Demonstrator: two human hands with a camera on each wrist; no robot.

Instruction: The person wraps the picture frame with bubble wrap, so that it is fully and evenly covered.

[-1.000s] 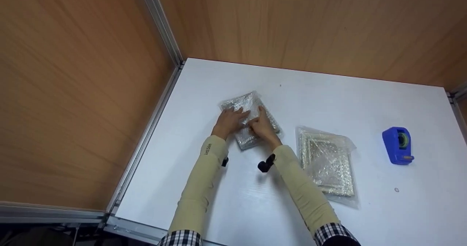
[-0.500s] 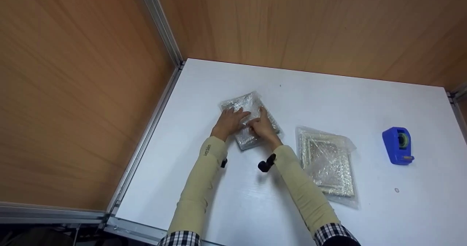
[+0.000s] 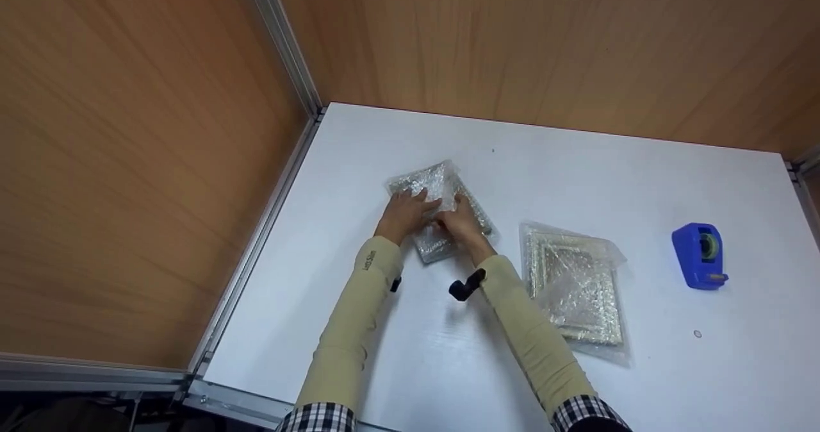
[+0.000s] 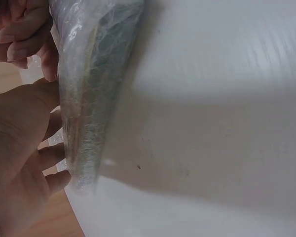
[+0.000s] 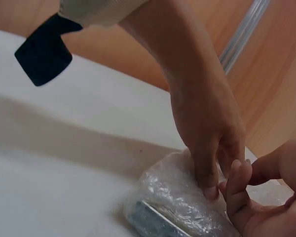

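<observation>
A flat package in clear bubble wrap (image 3: pixel 435 182) lies tilted on the white table, under both hands. My left hand (image 3: pixel 405 214) rests on its left side with fingers spread; the left wrist view shows those fingertips at the wrap. Close beside it, my right hand (image 3: pixel 460 224) touches the middle of the wrap. Several right-hand fingers (image 4: pixel 19 47) are curled, while one reaches down to the plastic. Along the package's side, a straight hard edge (image 5: pixel 163 217) shows through the wrap. I cannot tell whether the right fingertips pinch any plastic.
Right of my right forearm lies a second bubble-wrapped item, a rectangular ornate frame (image 3: pixel 570 284). A blue tape dispenser (image 3: pixel 699 256) stands farther right, with a small round bit (image 3: pixel 697 334) below it. Wooden panels (image 3: pixel 544 47) border the table (image 3: pixel 640 188) behind and at left.
My right index finger, stretched out forward before, is now drawn back and more bent. The right wrist has tipped slightly. My left hand and the package stay nearly in place.
</observation>
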